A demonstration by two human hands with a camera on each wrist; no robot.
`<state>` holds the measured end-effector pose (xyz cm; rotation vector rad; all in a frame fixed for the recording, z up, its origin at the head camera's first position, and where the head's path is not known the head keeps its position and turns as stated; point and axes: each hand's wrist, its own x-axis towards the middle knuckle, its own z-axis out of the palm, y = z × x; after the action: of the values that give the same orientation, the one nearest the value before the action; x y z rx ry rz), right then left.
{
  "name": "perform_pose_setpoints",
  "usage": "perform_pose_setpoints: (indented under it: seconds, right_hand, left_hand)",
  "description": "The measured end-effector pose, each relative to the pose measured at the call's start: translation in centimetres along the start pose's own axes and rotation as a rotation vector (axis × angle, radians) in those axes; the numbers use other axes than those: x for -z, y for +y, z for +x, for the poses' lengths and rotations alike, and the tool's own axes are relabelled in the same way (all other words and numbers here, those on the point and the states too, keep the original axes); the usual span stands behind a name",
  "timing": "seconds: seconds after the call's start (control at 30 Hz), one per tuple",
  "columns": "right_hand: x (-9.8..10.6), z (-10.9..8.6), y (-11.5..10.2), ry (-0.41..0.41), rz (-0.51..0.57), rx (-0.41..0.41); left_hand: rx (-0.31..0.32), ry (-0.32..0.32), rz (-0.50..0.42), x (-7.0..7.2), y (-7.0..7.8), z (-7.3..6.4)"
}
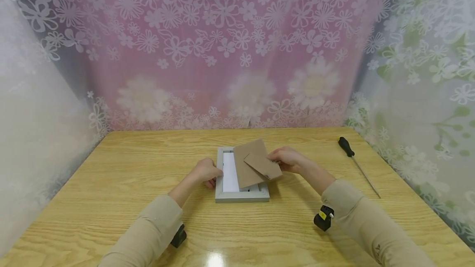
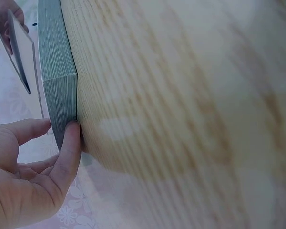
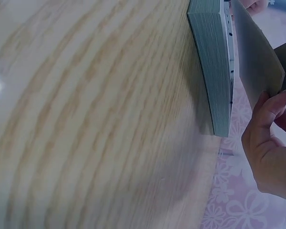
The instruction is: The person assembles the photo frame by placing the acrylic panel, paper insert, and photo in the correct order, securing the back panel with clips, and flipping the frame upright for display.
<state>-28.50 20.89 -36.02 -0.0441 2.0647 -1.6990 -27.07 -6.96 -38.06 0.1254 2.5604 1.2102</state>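
My left hand (image 1: 206, 171) pinches the left side of the frame (image 1: 242, 197), thumb at the upper edge and fingers against the outer side. The frame lies flat on the table (image 1: 111, 201) in front of me, with a white sheet (image 1: 230, 174) showing inside it. My right hand (image 1: 289, 160) pinches the brown board (image 1: 243, 166) at its right, thumb against fingertips, and holds it tilted over the right part of the frame. A smaller flap (image 1: 263, 166) stands out from the board's face. I cannot tell whether the board's lower edge touches the frame. Well apart, to my right, a screwdriver (image 1: 351, 155) lies on the table, its black handle farther from me than its tip.
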Motion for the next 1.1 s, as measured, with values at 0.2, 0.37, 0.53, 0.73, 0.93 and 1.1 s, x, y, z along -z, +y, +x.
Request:
perform_pose_setpoints:
  seconds: [0.2, 0.37, 0.53, 0.73, 0.93, 1.1]
  right_hand:
    - [-0.4, 0.2, 0.1, 0.000, 0.008, 0.008]
    - [-0.6, 0.3, 0.2, -0.009, 0.012, 0.015]
    - [-0.7, 0.4, 0.3, -0.005, 0.007, 0.010]
    - [-0.9, 0.7, 0.7, -0.029, 0.000, 0.008]
    - [-1.1, 0.9, 0.9, -0.035, -0.003, -0.005]
    - [-1.2, 1.1, 1.0, -0.023, -0.014, -0.023]
  left_hand:
    - [0.002, 0.005, -0.009, 0.0, 0.1, 0.0]
    - [-0.007, 0.007, -0.008, 0.0, 0.1, 0.1]
    - [-0.009, 0.007, -0.004, 0.0, 0.1, 0.1]
    - [-0.008, 0.001, -0.001, -0.1, 0.0, 0.1]
    - [-0.005, 0.007, -0.003, -0.2, -0.2, 0.2]
    - [-0.017, 0.013, -0.002, -0.2, -0.3, 0.3]
